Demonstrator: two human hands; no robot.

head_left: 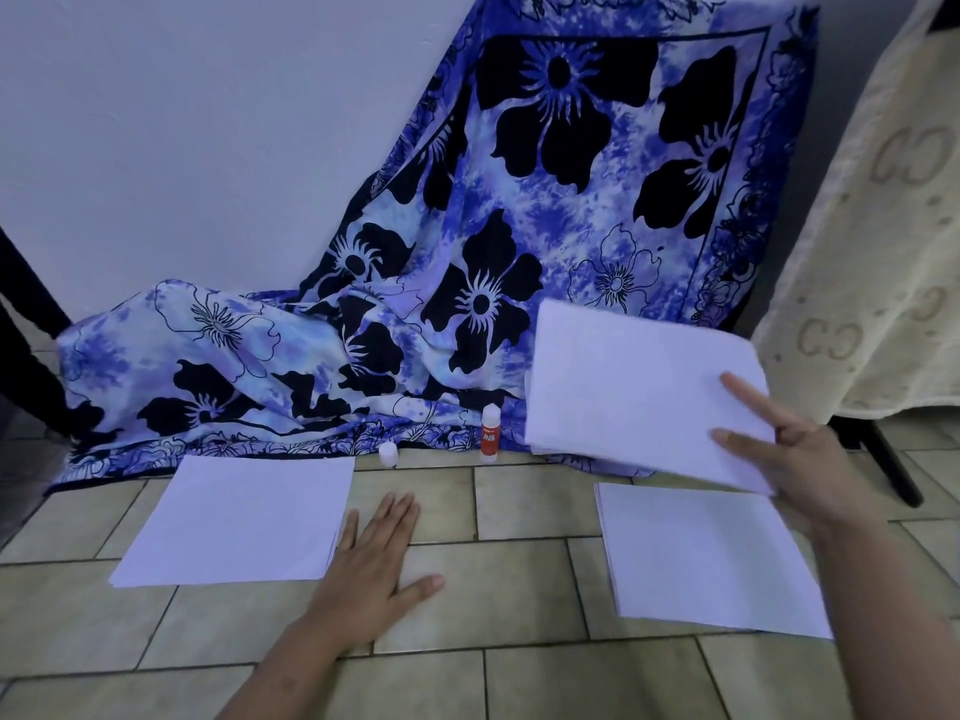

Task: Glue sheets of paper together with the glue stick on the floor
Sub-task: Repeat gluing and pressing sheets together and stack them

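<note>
My right hand (795,470) holds a white sheet of paper (634,387) in the air by its near right edge, fingers spread on top of it. Below it a stack of white paper (711,563) lies on the tiled floor at the right. A second white stack (239,517) lies at the left. My left hand (374,558) rests flat on the tiles beside that left stack, fingers straight. A red glue stick (490,433) stands upright at the cloth's edge, uncapped. Its white cap (388,453) sits to the left of it.
A blue cloth (519,226) with black flowers hangs down the wall and spills onto the floor behind the papers. A cream cloth (883,252) drapes at the right over a dark stand leg (893,470). A dark leg (26,304) stands at the far left.
</note>
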